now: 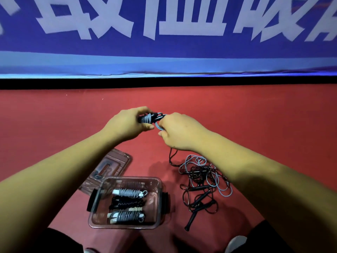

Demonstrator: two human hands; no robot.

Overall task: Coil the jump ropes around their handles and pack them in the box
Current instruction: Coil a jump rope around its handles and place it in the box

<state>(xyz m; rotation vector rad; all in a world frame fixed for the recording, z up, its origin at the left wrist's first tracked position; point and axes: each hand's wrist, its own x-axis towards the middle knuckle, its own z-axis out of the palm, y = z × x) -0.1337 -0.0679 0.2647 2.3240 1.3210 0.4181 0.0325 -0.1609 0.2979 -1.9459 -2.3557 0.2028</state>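
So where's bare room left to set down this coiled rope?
Bare: red floor from lid up to the black strip; a narrow gap between box and loose ropes. Crowded: inside the box, three bundles side by side.

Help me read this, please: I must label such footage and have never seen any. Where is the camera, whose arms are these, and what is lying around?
There is no machine here. One camera sits on a person's head and looks down at their own bare arms. The left hand grips a jump rope: black handles with grey-blue cord wound round them. The right hand pinches the loose cord of that rope, apparently to wind it on. On the red floor stands a clear box holding three coiled ropes. Its lid lies just beyond it, and a tangle of loose ropes lies to the right. A blue banner hangs behind.
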